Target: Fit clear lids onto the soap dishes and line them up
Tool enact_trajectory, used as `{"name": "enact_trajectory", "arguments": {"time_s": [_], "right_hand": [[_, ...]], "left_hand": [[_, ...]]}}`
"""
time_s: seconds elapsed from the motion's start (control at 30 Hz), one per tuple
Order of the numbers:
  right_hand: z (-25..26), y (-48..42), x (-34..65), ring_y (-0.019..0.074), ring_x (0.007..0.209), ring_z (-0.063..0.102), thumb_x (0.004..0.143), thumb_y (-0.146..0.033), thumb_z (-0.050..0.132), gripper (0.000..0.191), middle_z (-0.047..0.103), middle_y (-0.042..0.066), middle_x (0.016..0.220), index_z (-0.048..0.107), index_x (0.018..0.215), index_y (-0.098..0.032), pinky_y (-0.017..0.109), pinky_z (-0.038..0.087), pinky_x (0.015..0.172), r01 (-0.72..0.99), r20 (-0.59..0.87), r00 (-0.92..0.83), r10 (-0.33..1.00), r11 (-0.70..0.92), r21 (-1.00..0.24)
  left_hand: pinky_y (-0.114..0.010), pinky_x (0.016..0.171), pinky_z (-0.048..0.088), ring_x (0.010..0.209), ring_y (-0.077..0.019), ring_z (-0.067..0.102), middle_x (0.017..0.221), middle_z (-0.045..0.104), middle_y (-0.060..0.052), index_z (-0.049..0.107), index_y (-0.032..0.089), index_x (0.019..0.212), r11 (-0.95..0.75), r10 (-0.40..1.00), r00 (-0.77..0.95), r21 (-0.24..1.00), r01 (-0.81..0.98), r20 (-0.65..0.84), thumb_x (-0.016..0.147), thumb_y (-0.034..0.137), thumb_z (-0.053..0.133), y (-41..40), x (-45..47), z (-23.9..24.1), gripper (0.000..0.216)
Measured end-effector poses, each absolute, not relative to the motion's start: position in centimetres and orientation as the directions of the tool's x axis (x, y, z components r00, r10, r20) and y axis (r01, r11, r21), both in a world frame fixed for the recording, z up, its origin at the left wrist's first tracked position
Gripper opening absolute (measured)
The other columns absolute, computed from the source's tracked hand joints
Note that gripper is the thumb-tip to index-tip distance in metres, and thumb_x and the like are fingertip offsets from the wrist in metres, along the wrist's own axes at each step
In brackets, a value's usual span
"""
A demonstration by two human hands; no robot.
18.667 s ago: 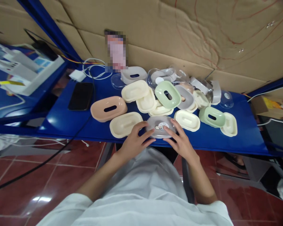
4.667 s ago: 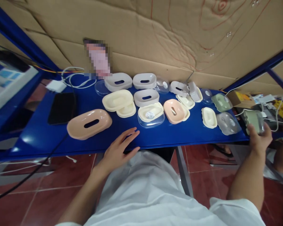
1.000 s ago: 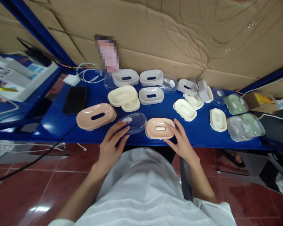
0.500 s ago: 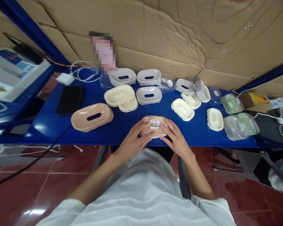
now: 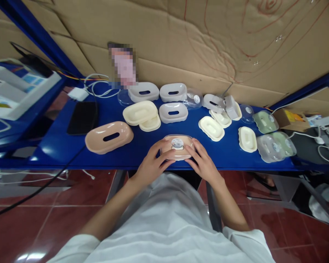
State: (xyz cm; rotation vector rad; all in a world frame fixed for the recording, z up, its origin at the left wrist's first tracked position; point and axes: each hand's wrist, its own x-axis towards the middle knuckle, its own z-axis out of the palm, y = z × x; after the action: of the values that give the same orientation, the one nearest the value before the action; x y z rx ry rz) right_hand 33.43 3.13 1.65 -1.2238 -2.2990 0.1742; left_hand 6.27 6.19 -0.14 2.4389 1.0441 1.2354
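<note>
Small peach oval plastic dish, clear oval plastic lid over it, is on blue tabletop nr front edge, btwn both hands. Round white sticker shows on lid. L hand: fingers part-curled, slightly spread, has hold of dish + lid at 9 o'clock end. R hand: same, at 3 o'clock end. Can't tell if lid's fully seated.

Clock from dish: lg peach slotted oval plastic dish ~9–10; cream oval plastic trays, overlapping, ~10–11; lt grey slotted oval plastic dish at 12; cream rounded plastic tray ~2; another cream tray + grey/green lidded dishes ~3.
</note>
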Motion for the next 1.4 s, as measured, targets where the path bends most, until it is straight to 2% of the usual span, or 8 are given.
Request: {"name": "enact_trajectory", "arguments": {"time_s": [0.53, 0.67, 0.73, 0.83, 0.97, 1.17, 1.3, 1.4], "right_hand": [[1.6, 3.2, 32.5, 0.0293, 0.167, 0.028, 0.11, -0.023, 0.057, 0.079, 0.025, 0.01, 0.181, 0.015, 0.176, -0.035, 0.053, 0.042, 0.131, 0.753, 0.386, -0.452, 0.804, 0.576, -0.318], [2.4, 3.4, 34.6, 0.0306, 0.163, 0.037, 0.11, -0.035, 0.057, 0.069, 0.037, 0.013, 0.176, 0.028, 0.173, -0.033, 0.054, 0.043, 0.129, 0.798, 0.368, -0.44, 0.819, 0.544, -0.257], [3.0, 3.7, 37.7, 0.033, 0.158, 0.044, 0.11, -0.043, 0.057, 0.063, 0.044, 0.016, 0.171, 0.04, 0.168, -0.029, 0.056, 0.044, 0.126, 0.9, 0.433, -0.272, 0.859, 0.386, -0.2], [3.2, 3.9, 43.3, 0.0402, 0.154, 0.047, 0.11, -0.053, 0.049, 0.063, 0.051, 0.023, 0.163, 0.048, 0.162, -0.018, 0.065, 0.042, 0.121, 0.985, 0.526, 0.155, 0.836, -0.09, -0.146], [1.8, 3.7, 46.8, 0.0441, 0.141, 0.056, 0.111, -0.057, 0.04, 0.067, 0.061, 0.029, 0.15, 0.055, 0.154, -0.009, 0.068, 0.043, 0.114, 0.895, 0.404, 0.434, 0.805, -0.438, -0.087], [0.9, 2.6, 42.9, 0.0336, 0.148, 0.054, 0.113, -0.053, 0.04, 0.058, 0.061, 0.02, 0.156, 0.051, 0.158, -0.018, 0.061, 0.037, 0.124, 0.957, 0.357, 0.181, 0.916, -0.08, -0.28], [2.9, 0.9, 38.2, 0.0339, 0.164, 0.033, 0.109, -0.055, 0.055, 0.07, 0.033, 0.019, 0.176, 0.036, 0.169, -0.024, 0.06, 0.037, 0.129, 0.885, 0.404, -0.022, 0.915, 0.206, -0.417], [4.8, -0.1, 34.9, 0.0357, 0.166, 0.029, 0.099, -0.056, 0.072, 0.078, 0.023, 0.016, 0.18, 0.042, 0.166, -0.03, 0.057, 0.041, 0.129, 0.761, 0.39, -0.311, 0.867, 0.473, -0.444]], "left_hand": [[-0.053, 0.115, 0.056, 0.139, -0.0314, 0.061, 0.137, 0.065, -0.012, 0.066, 0.027, 0.133, -0.724, 0.666, 0.342, 0.465, 0.509, 0.663, 0.095, 0.028, 0.081, 6.6, 6.4, -0.2, 0.041], [-0.051, 0.116, 0.055, 0.14, -0.0311, 0.06, 0.139, 0.062, -0.014, 0.064, 0.025, 0.137, -0.704, 0.688, 0.365, 0.453, 0.547, 0.628, 0.097, 0.029, 0.08, 6.3, 6.4, 0.1, 0.044], [-0.055, 0.118, 0.054, 0.147, -0.0342, 0.055, 0.149, 0.056, -0.015, 0.064, 0.025, 0.136, -0.678, 0.717, 0.366, 0.473, 0.563, 0.593, 0.096, 0.03, 0.081, 6.2, 6.4, 0.2, 0.044], [-0.058, 0.121, 0.051, 0.158, -0.0393, 0.044, 0.167, 0.04, -0.016, 0.063, 0.027, 0.138, -0.63, 0.772, 0.384, 0.525, 0.573, 0.507, 0.094, 0.032, 0.082, 6.1, 6.4, 0.2, 0.047], [-0.051, 0.117, 0.057, 0.152, -0.0341, 0.052, 0.168, 0.044, -0.015, 0.063, 0.027, 0.137, -0.588, 0.807, 0.354, 0.596, 0.547, 0.472, 0.097, 0.029, 0.078, 6.2, 6.1, 0.2, 0.043], [-0.054, 0.121, 0.052, 0.149, -0.0321, 0.056, 0.163, 0.051, -0.013, 0.064, 0.028, 0.132, -0.566, 0.823, 0.248, 0.704, 0.429, 0.51, 0.093, 0.033, 0.084, 6.3, 5.8, 0.4, 0.045], [-0.055, 0.121, 0.052, 0.149, -0.0322, 0.055, 0.163, 0.051, -0.014, 0.064, 0.026, 0.133, -0.617, 0.787, 0.313, 0.69, 0.379, 0.532, 0.092, 0.031, 0.085, 6.2, 6.0, 0.3, 0.046], [-0.054, 0.12, 0.053, 0.149, -0.0325, 0.056, 0.162, 0.052, -0.016, 0.063, 0.026, 0.135, -0.701, 0.706, 0.399, 0.657, 0.276, 0.585, 0.093, 0.031, 0.084, 5.8, 6.5, 0.9, 0.047]]}}
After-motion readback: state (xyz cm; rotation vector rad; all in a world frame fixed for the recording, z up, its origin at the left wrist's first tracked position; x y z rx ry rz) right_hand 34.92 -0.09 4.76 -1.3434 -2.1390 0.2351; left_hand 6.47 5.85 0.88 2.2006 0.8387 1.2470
